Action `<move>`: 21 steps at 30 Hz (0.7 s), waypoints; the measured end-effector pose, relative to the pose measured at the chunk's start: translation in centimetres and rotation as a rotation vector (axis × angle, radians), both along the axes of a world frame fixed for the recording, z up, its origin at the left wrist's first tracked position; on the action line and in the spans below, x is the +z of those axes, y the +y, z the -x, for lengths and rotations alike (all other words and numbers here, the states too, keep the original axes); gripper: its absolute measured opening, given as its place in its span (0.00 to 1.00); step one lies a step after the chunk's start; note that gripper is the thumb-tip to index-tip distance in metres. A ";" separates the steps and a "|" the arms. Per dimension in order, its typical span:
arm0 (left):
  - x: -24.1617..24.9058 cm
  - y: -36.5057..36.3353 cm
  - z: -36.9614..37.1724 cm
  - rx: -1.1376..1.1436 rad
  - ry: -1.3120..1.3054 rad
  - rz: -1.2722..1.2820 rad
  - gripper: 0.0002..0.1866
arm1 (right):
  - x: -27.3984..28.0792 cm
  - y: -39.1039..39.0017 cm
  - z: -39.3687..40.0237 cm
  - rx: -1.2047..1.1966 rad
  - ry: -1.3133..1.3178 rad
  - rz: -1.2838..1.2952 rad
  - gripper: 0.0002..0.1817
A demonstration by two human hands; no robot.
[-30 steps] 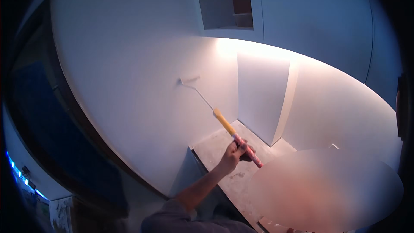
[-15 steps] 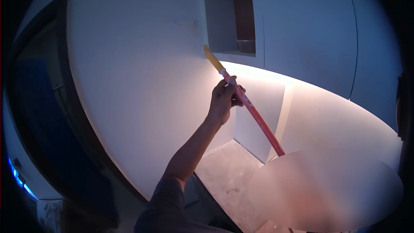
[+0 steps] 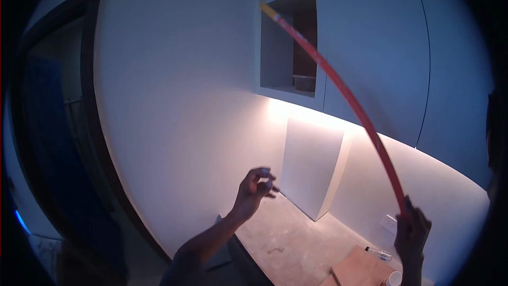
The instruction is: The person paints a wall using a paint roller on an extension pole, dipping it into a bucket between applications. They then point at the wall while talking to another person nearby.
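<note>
A long red pole point(image 3: 346, 92) with a yellow tip rises diagonally, its upper end at the edge of the open shelf unit point(image 3: 288, 92). My right hand point(image 3: 413, 230) is wrapped round the pole's lower end, at the lower right. Away from the pole, my left hand point(image 3: 257, 185) is raised in front of the white wall point(image 3: 159, 127), above the counter, with its fingers curled but apart and nothing between them.
Below the lit cabinets point(image 3: 378, 47) is a dusty counter point(image 3: 280, 238) with a brown board point(image 3: 362, 267), a white cup point(image 3: 395, 278) and a clear bottle-like item point(image 3: 378, 253). A socket point(image 3: 389, 223) is on the back wall; a dark doorway point(image 3: 90, 74) stands left.
My left hand has let go of the pole and dropped lower. The pole's yellow tip has moved up along the shelf edge. My right hand now shows at the pole's lower end.
</note>
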State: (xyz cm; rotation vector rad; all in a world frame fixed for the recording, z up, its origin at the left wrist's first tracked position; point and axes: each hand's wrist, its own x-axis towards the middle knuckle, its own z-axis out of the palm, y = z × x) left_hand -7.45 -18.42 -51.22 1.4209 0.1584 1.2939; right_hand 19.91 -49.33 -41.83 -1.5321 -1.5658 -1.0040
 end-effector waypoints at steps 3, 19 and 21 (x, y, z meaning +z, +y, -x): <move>-4.1 -1.5 1.1 0.050 0.021 0.130 0.20 | 4.8 2.5 0.8 0.029 0.061 -0.025 0.23; -12.5 -2.7 5.1 0.133 -0.008 0.514 0.16 | 27.9 18.7 2.3 0.001 -0.066 -0.210 0.22; -12.7 -2.5 5.3 0.135 -0.001 0.526 0.16 | 29.5 20.3 2.6 -0.051 -0.048 -0.239 0.22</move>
